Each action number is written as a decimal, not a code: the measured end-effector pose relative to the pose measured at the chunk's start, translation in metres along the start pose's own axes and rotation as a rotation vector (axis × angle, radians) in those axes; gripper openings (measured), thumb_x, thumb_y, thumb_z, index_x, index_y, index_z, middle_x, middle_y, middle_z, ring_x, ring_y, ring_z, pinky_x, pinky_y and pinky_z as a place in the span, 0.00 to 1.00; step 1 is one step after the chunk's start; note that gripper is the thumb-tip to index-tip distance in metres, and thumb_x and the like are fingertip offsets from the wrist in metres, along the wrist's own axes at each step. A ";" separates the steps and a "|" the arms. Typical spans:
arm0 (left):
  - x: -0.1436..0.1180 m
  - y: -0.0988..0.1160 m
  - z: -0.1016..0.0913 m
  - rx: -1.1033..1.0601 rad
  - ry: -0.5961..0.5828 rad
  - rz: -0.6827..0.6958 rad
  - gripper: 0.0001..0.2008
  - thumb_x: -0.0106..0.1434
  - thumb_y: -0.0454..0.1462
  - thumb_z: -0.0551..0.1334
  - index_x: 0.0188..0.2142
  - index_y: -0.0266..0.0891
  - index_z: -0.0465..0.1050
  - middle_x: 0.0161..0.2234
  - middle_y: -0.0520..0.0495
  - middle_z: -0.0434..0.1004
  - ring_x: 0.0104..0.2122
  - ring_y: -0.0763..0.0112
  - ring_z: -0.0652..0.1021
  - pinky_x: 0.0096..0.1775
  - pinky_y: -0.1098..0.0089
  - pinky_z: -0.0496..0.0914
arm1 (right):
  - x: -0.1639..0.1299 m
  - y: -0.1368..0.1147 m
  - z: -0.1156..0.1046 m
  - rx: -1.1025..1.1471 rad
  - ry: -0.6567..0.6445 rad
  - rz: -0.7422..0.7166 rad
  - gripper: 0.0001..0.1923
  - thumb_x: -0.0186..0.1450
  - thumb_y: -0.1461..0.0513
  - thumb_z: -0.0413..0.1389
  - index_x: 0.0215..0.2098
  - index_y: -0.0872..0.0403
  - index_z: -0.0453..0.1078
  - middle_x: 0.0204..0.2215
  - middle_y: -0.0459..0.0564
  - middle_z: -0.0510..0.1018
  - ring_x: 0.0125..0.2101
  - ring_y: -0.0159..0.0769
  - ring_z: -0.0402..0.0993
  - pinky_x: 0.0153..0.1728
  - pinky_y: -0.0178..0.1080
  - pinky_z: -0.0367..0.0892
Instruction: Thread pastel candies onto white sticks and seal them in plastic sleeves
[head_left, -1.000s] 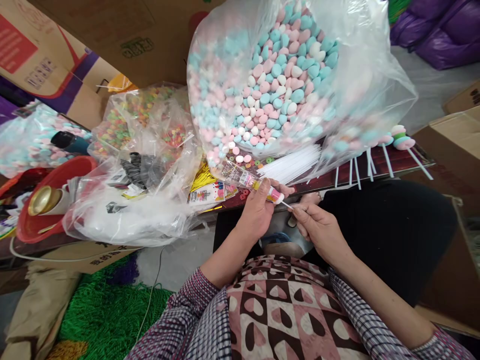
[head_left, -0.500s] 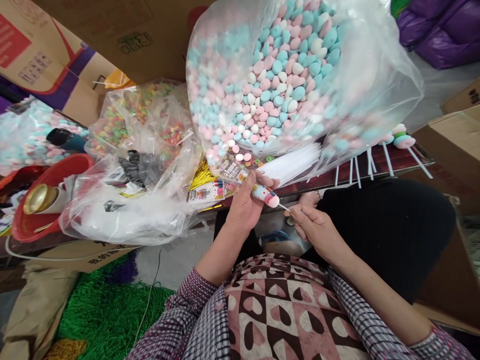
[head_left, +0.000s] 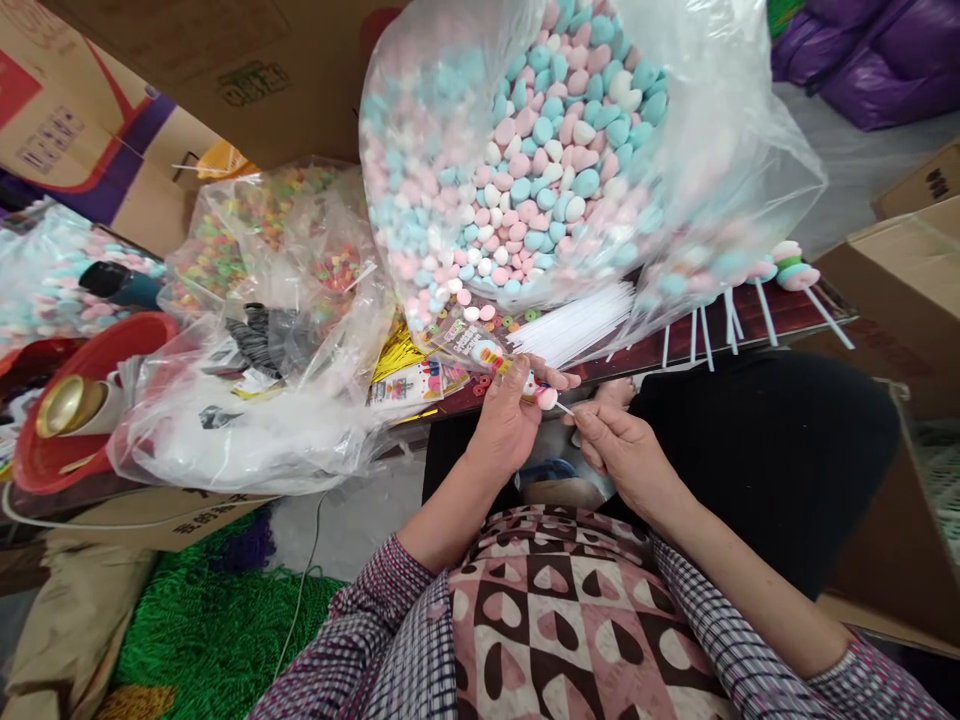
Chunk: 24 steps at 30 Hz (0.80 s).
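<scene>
Left hand (head_left: 508,418) holds one packet (head_left: 486,352); right (head_left: 624,450), one stick (head_left: 565,409).

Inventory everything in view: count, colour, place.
table: one, dark red, middle
packet: one, clear, centre
stick: one, white, at packet's end
skewers: several, multicoloured, table's right
loose sticks: many, white, table
candy bag: one, clear, table's back
other bags: several, clear, left
ties: many, gold, left of packet
cards: some, white, left
basin: at least one, red, left
bowl: one, brassy, in basin
cartons: several, brown, around
sacks: uncounted, purple, top right
cords: many, green, bottom left
left grip: one, bare, on packet
right grip: one, bare, on stick
</scene>
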<state>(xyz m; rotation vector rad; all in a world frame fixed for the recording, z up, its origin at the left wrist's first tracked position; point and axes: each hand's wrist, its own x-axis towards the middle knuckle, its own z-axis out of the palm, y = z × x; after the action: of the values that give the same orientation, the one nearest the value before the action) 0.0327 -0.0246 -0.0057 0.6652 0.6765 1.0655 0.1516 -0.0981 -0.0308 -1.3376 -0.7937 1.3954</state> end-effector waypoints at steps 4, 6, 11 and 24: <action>0.004 0.006 -0.005 -0.029 0.060 0.025 0.15 0.61 0.48 0.64 0.40 0.41 0.73 0.30 0.51 0.79 0.35 0.68 0.80 0.46 0.61 0.72 | -0.004 -0.003 -0.002 -0.087 -0.117 0.011 0.18 0.63 0.47 0.58 0.37 0.54 0.72 0.13 0.38 0.63 0.15 0.25 0.53 0.18 0.31 0.49; 0.005 0.008 -0.006 -0.029 0.077 0.033 0.13 0.61 0.47 0.65 0.39 0.42 0.73 0.29 0.51 0.78 0.35 0.69 0.80 0.46 0.62 0.73 | -0.005 -0.004 -0.002 -0.128 -0.145 0.007 0.18 0.63 0.48 0.58 0.38 0.54 0.72 0.14 0.38 0.64 0.16 0.25 0.55 0.19 0.31 0.51; -0.001 0.000 -0.002 0.010 0.042 -0.021 0.11 0.60 0.45 0.66 0.34 0.40 0.72 0.27 0.50 0.77 0.37 0.65 0.80 0.44 0.62 0.72 | -0.003 -0.003 0.003 -0.109 -0.071 -0.009 0.18 0.65 0.48 0.55 0.39 0.54 0.71 0.12 0.35 0.60 0.13 0.25 0.52 0.16 0.31 0.48; -0.013 -0.008 0.005 0.058 0.002 -0.159 0.18 0.54 0.38 0.69 0.45 0.41 0.74 0.32 0.50 0.79 0.42 0.68 0.79 0.49 0.66 0.68 | -0.003 0.002 0.003 -0.531 0.061 -0.399 0.14 0.69 0.56 0.50 0.46 0.54 0.73 0.17 0.42 0.71 0.16 0.29 0.65 0.22 0.33 0.64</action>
<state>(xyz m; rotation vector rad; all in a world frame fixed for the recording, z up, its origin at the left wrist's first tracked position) 0.0370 -0.0398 -0.0067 0.6486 0.7518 0.9024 0.1479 -0.1010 -0.0317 -1.4984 -1.3680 0.8522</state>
